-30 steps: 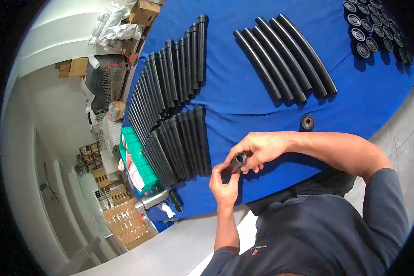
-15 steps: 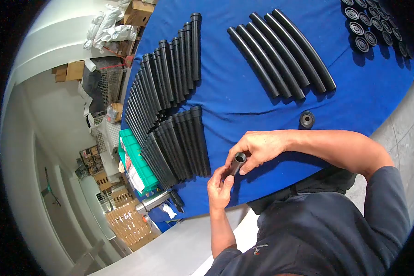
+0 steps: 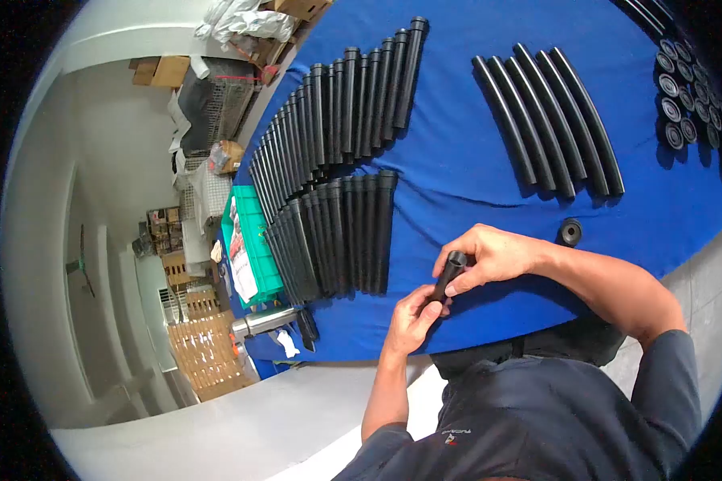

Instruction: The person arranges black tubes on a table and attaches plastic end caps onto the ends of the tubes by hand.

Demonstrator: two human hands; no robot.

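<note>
Left hand (image 3: 413, 321) and right hand (image 3: 493, 258) grasp a black tube (image 3: 444, 281) near the table edge (image 3: 353, 357), open blue cloth (image 3: 457, 160) beyond.

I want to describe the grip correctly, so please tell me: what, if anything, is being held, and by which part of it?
A tube: the left hand grips its lower part, the right hand holds it near the open upper end.

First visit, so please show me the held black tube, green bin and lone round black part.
Held black tube (image 3: 446, 279): head view, on its outer wall.
Green bin (image 3: 262, 247): head view, on its side wall.
Lone round black part (image 3: 569, 232): head view, on its round face.
</note>
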